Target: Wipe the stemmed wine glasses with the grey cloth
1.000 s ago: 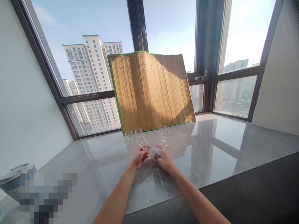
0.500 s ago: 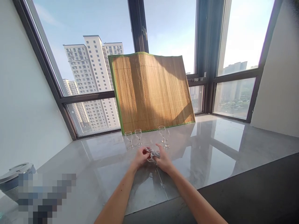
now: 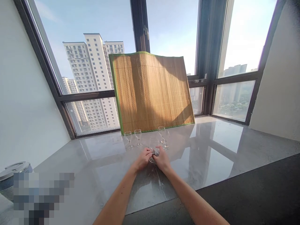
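A clear wine glass (image 3: 153,142) stands upright or nearly so between my hands, bowl up and foot close to the grey counter. My left hand (image 3: 142,160) is closed, its fingertips pinching the stem from the left. In my right hand (image 3: 162,159) a crumpled grey-white cloth (image 3: 156,152) is pressed against the glass around its stem. Fingers and cloth hide most of the stem. Behind my hands, to the left, stand a stemmed glass (image 3: 128,136) and another glass (image 3: 138,134). Two more, a rear glass (image 3: 161,130) and a nearer glass (image 3: 166,137), overlap on the right.
The glossy grey counter (image 3: 187,168) reflects the windows. A bamboo mat (image 3: 154,90) with green edging leans upright against the window frame behind the glasses. At the far left is a lidded container (image 3: 17,168), partly covered by a blurred patch. The counter's front edge runs along the right.
The glass's bowl now shows upright above my hands. My left fingers have shifted onto the stem, and my right hand has closed lower with the cloth.
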The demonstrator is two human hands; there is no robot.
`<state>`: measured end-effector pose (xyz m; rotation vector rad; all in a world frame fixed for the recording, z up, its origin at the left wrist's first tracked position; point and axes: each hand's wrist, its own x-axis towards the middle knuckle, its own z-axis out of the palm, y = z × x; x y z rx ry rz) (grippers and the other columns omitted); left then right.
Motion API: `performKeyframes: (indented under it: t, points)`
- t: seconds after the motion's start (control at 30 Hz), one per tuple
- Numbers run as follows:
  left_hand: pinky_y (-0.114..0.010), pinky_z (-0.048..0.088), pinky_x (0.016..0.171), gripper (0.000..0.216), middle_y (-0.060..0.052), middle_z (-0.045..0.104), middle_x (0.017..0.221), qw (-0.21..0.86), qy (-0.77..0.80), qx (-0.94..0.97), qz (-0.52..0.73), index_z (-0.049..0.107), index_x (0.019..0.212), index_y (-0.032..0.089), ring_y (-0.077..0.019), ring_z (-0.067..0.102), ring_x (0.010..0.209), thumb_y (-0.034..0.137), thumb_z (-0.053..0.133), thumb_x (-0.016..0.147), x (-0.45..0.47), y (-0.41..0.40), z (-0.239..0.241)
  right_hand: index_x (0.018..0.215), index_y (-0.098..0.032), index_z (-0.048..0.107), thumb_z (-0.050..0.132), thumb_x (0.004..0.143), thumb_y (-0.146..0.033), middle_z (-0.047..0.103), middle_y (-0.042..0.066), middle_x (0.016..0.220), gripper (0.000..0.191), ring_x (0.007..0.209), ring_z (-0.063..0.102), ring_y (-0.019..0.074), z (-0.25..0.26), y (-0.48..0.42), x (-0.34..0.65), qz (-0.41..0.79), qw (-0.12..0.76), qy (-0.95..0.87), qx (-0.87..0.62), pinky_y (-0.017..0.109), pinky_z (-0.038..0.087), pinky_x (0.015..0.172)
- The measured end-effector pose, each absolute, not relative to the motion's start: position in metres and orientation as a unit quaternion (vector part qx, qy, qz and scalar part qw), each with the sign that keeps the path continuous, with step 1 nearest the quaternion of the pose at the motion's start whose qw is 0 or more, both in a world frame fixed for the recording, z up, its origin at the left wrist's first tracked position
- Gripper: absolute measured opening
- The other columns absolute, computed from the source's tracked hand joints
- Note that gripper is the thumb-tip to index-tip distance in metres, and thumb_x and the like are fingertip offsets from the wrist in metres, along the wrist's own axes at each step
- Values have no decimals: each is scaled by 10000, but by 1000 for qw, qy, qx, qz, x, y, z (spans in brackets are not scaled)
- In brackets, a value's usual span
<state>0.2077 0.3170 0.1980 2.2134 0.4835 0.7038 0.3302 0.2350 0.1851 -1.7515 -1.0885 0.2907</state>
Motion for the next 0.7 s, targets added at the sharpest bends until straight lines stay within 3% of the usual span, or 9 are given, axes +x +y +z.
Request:
performKeyframes:
  t: [0.17,0.3,0.53,0.7]
  points:
    - [-293,476,807,289,-62,643,975,279,252,873,310,727,1002,183,-154,573,812,259,477,879,203,321,194,1273,-246,502,538,823,-274,713,61,929,452,894,677,239,192,218,344,54,411,-400,-817,284,426,707]
    - [-288,450,738,261,-49,659,911,205,371,818,389,725,933,182,-136,554,720,203,472,868,193,334,193,1268,-253,511,507,846,-279,710,84,978,423,928,673,251,198,207,369,48,377,-337,-861,296,427,716]
    - [-274,434,737,229,-35,663,863,190,408,799,400,714,858,199,-136,562,708,194,484,863,185,344,193,1384,-208,405,514,831,-281,701,121,1069,569,967,669,269,192,200,393,59,405,-346,-844,317,445,739]
    - [-290,444,726,246,-46,666,864,189,413,791,409,711,847,214,-154,568,686,239,467,867,185,345,193,1329,-158,460,538,810,-306,701,143,1065,545,945,668,281,179,187,428,29,450,-345,-823,323,445,734]
